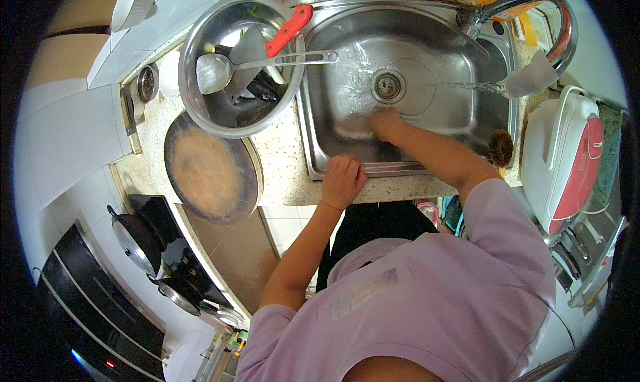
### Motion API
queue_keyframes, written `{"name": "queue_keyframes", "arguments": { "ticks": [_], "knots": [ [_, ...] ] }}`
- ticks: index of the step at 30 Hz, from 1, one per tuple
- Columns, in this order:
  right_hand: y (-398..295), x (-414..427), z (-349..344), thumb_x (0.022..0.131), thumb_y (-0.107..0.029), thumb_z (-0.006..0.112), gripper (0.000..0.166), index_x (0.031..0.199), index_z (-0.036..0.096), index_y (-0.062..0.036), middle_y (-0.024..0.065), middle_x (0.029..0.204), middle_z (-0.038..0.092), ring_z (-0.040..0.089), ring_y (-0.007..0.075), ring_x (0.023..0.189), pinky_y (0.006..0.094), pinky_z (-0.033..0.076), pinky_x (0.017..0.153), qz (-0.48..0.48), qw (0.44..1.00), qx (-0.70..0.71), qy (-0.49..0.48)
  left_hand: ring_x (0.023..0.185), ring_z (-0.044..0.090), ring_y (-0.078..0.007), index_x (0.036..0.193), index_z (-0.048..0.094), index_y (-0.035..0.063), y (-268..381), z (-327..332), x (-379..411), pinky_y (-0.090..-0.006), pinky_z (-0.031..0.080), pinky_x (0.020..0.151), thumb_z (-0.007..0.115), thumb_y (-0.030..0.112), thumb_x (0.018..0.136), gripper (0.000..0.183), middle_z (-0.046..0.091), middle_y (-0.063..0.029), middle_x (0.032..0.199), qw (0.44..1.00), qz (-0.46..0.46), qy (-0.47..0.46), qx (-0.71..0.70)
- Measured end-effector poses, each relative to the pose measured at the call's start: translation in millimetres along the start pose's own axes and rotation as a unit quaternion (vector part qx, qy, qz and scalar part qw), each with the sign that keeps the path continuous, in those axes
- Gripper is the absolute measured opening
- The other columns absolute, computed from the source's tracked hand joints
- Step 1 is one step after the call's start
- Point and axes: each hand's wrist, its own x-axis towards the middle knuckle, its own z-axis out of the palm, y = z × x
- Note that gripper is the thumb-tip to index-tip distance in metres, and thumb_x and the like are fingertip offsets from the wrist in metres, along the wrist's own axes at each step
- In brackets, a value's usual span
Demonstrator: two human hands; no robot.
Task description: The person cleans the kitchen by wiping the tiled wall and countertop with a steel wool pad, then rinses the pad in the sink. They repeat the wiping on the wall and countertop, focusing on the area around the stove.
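My right hand (385,124) is low in the stainless steel sink (452,102), just below the drain strainer (388,86); its fingers are blurred, so its grip is unclear. Water runs from the curved faucet (565,32), whose spout has a pale cover (531,76). My left hand (344,178) rests on the sink's front rim with its fingers curled; whether anything is inside cannot be told. Left of the sink, a metal basin (187,77) holds a cleaver with a red handle (290,30), a metal spatula (215,73) and some dark pieces.
A round wooden cutting board (207,172) lies at the counter's front left edge. A brown scrub brush (500,148) is at the sink's right front corner, beside a white and red appliance (560,157). Lidded pans (137,242) stand on the stove at far left.
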Motion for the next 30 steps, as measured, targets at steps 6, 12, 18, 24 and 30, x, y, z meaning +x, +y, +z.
{"name": "queue_keyframes", "arguments": {
  "ticks": [6, 12, 18, 24, 30],
  "knots": [
    [-50, 59, -10, 0.078, -0.014, 0.062, 0.021, 0.095, 0.070, -0.0036, 0.0204, 0.097, 0.069, 0.067, 0.0376, 0.091, 0.0469, 0.053, 0.077, -0.147, 0.979, 0.137, 0.002, 0.090, 0.055, -0.0329, 0.090, 0.057, 0.0040, 3, -2, 3, -0.0421, 0.046, 0.080, 0.068, 0.008, 0.075, 0.019, 0.057, -0.0127, 0.098, 1.000, 0.004, -0.002, 0.009],
    [-30, 87, -21, 0.089, -0.013, 0.050, 0.026, 0.107, 0.067, -0.0049, 0.0191, 0.113, 0.064, 0.058, 0.0347, 0.113, 0.0458, 0.044, 0.099, -0.009, 0.898, 0.202, 0.391, 0.090, 0.056, -0.0333, 0.091, 0.057, 0.0039, 0, 0, 2, -0.0419, 0.047, 0.081, 0.067, 0.009, 0.078, 0.017, 0.058, -0.0128, 0.098, 1.000, -0.001, -0.008, 0.014],
    [67, 33, -7, 0.083, -0.010, 0.059, 0.026, 0.108, 0.062, -0.0083, 0.0156, 0.124, 0.054, 0.050, 0.0357, 0.118, 0.0436, 0.045, 0.096, 0.212, 0.895, 0.196, 0.339, 0.091, 0.056, -0.0327, 0.092, 0.059, 0.0029, 1, 1, 1, -0.0415, 0.047, 0.083, 0.067, 0.009, 0.078, 0.018, 0.058, -0.0130, 0.099, 1.000, -0.004, -0.002, 0.014],
    [-4, 27, -60, 0.093, -0.025, 0.053, 0.025, 0.106, 0.059, -0.0038, 0.0214, 0.112, 0.055, 0.054, 0.0391, 0.107, 0.0473, 0.045, 0.091, 0.095, 0.852, 0.353, 0.375, 0.087, 0.054, -0.0346, 0.091, 0.057, 0.0036, 2, -1, 1, -0.0436, 0.046, 0.078, 0.068, 0.007, 0.077, 0.018, 0.057, -0.0137, 0.095, 1.000, 0.001, 0.005, 0.010],
    [38, 71, -29, 0.091, -0.028, 0.055, 0.032, 0.119, 0.060, -0.0125, 0.0144, 0.114, 0.056, 0.050, 0.0336, 0.114, 0.0409, 0.040, 0.100, 0.084, 0.856, 0.224, 0.459, 0.088, 0.055, -0.0340, 0.090, 0.057, 0.0033, 3, -2, 2, -0.0430, 0.046, 0.079, 0.068, 0.006, 0.076, 0.018, 0.057, -0.0138, 0.095, 1.000, 0.015, -0.007, 0.009]
  ]
}}
